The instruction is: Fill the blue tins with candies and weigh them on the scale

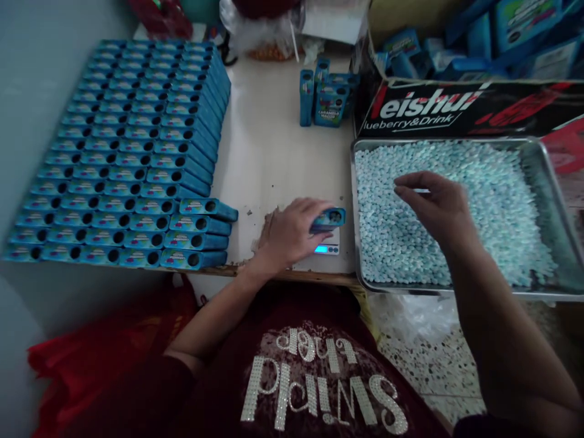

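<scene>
My left hand grips a small blue candy box between thumb and fingers, its round opening facing up. Just under the box is a small digital scale with a lit blue display; whether the box rests on it I cannot tell. Over the metal tray hangs my right hand, thumb and fingertips drawn together in a pinch. Anything inside that pinch is too small to make out. Pale blue and white candies cover most of the tray.
Rows of blue boxes with round holes on top fill the table's left side. Several more boxes stand near the back. Behind the tray, a black carton holds loose blue boxes. Plastic bags lie at the far edge.
</scene>
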A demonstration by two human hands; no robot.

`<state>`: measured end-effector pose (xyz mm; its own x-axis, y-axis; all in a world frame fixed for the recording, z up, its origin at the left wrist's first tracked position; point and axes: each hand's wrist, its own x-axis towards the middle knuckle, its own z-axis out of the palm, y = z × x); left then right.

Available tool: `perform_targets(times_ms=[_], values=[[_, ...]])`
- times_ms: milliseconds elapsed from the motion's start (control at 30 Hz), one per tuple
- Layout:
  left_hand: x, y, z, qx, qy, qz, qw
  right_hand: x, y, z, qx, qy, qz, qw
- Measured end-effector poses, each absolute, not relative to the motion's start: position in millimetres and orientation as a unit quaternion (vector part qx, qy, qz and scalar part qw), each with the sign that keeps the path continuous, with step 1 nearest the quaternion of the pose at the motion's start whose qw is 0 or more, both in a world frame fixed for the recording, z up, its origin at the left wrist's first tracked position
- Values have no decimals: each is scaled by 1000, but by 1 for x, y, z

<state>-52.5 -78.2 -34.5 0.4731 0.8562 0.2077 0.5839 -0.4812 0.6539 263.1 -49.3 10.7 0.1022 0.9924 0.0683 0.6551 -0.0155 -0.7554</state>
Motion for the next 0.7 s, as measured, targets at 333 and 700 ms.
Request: perform_targets(times_ms=[333,700], values=[[-213,37,42,783,558,177,210,222,21,18,-588,-702,251,314],[-239,-17,-1,841,536,-16,67,174,140,16,-575,-771,48,270]])
